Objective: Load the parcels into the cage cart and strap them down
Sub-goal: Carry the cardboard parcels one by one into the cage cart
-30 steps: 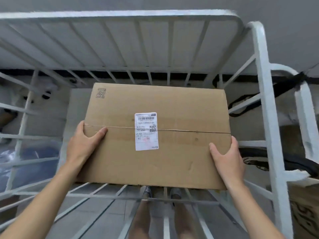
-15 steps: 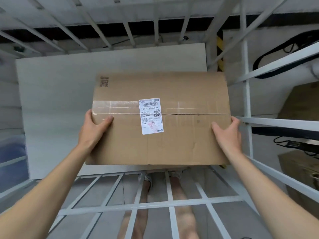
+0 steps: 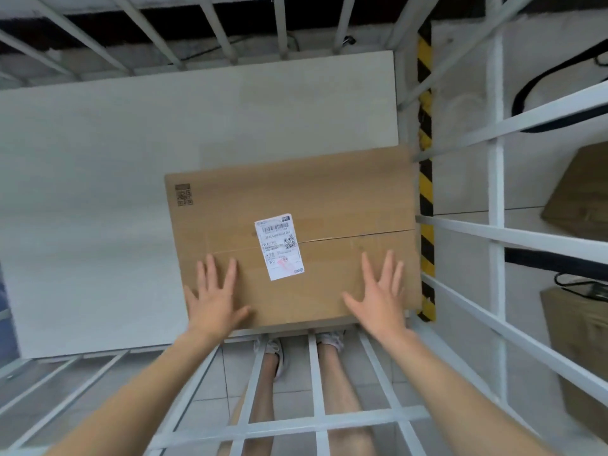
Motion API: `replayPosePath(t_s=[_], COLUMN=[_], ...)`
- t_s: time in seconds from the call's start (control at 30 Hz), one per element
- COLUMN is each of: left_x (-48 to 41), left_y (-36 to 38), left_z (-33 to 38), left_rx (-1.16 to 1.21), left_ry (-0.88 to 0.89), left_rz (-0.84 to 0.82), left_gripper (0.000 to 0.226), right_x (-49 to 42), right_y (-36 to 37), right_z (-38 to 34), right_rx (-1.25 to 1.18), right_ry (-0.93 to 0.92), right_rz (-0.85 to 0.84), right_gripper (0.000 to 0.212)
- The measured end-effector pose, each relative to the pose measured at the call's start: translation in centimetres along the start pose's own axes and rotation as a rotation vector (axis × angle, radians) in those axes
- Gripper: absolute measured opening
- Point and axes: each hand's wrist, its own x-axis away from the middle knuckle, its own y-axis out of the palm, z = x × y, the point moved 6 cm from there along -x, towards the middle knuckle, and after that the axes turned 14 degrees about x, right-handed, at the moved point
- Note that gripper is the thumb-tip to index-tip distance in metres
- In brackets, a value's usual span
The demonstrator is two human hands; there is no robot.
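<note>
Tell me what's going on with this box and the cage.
A person is loading a cardboard parcel into a white cage cart. The parcel lies flat on the cart's pale floor panel, tucked into the near right corner by the side bars, label facing up. The left hand and right hand are open with fingers spread over its near edge; whether they touch it is unclear. No strap crosses the parcel yet.

White floor panel (image 3: 98, 199) of cage cart (image 3: 496, 192), cardboard parcel (image 3: 335, 195) flat at its right edge
</note>
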Motion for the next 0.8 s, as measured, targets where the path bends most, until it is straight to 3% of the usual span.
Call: replayPosePath(t_s=[0.07, 0.2, 0.4, 0.57, 0.8], left_x=[0.0, -1.8, -9.0, -16.8, -17.6], left_y=[2.3, 1.5, -5.7, -14.8, -17.3], left_z=[1.5, 3.1, 10.3, 14.9, 15.0], left_rx=[-0.028, -0.034, 0.039, 0.011, -0.008], left_ry=[-0.005, -0.067, 0.004, 0.066, 0.091], left_rz=[-0.082, -0.077, 0.039, 0.138, 0.188], left_gripper=[0.124, 0.128, 0.130, 0.138, 0.109], right_x=[0.3, -2.0, -11.2, -18.2, -17.7], right_y=[1.5, -0.2, -11.4, -20.0, -19.8], right_z=[-0.8, -0.7, -0.2, -1.2, -1.8], right_rx=[0.101, 0.114, 0.091, -0.078, -0.101], right_ry=[-0.036, -0.014, -0.056, -0.051, -0.101], right_rz=[-0.076, -0.082, 0.048, 0.049, 0.160], right_gripper=[0.107, 0.109, 0.100, 0.090, 0.080])
